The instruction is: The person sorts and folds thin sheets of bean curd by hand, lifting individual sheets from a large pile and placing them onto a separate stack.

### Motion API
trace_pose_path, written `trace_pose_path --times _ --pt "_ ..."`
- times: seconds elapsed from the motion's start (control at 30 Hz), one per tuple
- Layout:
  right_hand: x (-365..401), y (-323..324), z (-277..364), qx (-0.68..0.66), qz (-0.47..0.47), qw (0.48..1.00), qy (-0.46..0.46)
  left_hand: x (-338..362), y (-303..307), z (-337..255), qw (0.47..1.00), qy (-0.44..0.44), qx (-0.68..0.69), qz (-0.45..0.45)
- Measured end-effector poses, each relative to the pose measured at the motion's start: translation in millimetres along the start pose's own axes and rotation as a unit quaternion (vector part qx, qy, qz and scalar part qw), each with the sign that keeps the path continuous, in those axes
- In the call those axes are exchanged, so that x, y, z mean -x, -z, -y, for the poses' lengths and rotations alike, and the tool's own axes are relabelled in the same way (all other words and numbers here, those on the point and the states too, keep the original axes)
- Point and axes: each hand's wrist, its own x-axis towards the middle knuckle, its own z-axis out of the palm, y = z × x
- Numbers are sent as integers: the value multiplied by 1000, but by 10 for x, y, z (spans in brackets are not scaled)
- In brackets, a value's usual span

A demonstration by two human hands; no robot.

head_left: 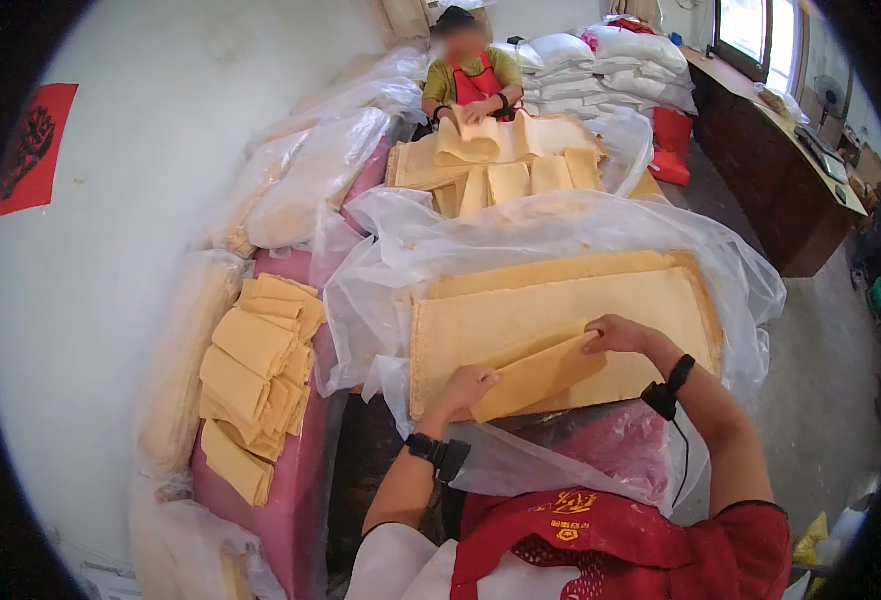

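A wide stack of thin yellow sheets (520, 310) lies in front of me on clear plastic film (380, 290). A folded-over strip of the top sheet (545, 372) runs between my hands. My left hand (465, 388) pinches its near left end. My right hand (615, 334) pinches its far right end. Both wrists carry black bands.
Folded yellow sheet bundles (255, 385) are piled on a pink surface (295, 480) to my left beside the white wall. Another person in a red apron (475, 75) handles sheets at a far stack (505, 165). White sacks (600, 65) and a wooden counter (780, 170) stand to the right.
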Motion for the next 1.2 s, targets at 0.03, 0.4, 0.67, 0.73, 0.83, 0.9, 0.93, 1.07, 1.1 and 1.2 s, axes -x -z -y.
trace_pose_path --times 0.03,0.4,0.67,0.73,0.83,0.9,0.93,1.07,1.1,1.2 --pt "-41 -129 -73 -139 -61 986 -71 -104 3 76 999 4 -28 -16" --pt "-298 -594 108 6 -278 930 -239 -275 -493 -410 881 -182 -360 -247" --pt "-198 -958 547 265 -318 909 37 -354 -729 -244 918 -129 -294 -231" --pt "-198 -1057 643 204 -242 945 81 -150 -573 -307 915 -162 -276 -246" --pt "-93 -825 704 252 -196 944 78 47 -419 -292 934 -132 -264 -202" --pt "-27 -802 599 257 -216 939 78 116 -429 -192 916 -132 -319 -205" --pt "-46 -783 540 260 -233 935 61 156 -424 -129 899 -141 -365 -197" --pt "-126 -601 462 250 -163 954 41 310 -269 89 968 -51 -212 -122" --pt "-123 -525 532 183 -215 958 53 490 -190 198 948 -102 -175 -245" --pt "-75 -355 719 103 -321 939 74 1441 356 265 897 20 -115 -427"
